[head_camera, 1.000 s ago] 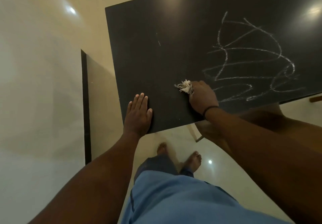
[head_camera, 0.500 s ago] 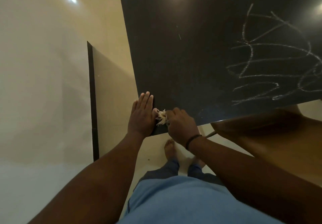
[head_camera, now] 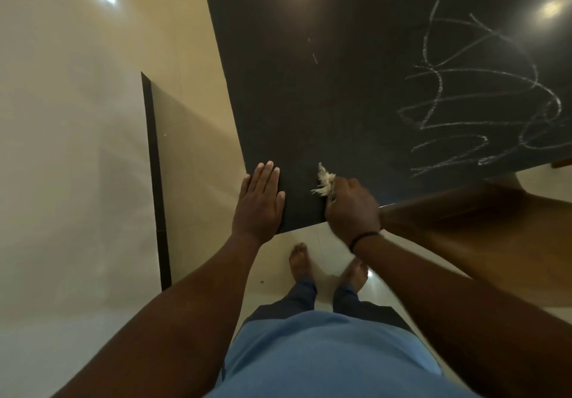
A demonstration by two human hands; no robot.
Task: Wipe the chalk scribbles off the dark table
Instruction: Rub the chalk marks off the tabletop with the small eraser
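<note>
Gripping a frayed rag (head_camera: 325,182), right hand (head_camera: 351,208) on table (head_camera: 309,103)

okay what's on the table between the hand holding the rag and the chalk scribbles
Nothing, in the head view: only bare dark table separates the right hand, gripping the frayed rag, from the chalk scribbles up to its right.

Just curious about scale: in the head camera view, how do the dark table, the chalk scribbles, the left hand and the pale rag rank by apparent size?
Largest to smallest:
1. dark table
2. chalk scribbles
3. left hand, though it lies nearer the camera
4. pale rag, mostly hidden in the right hand
</note>
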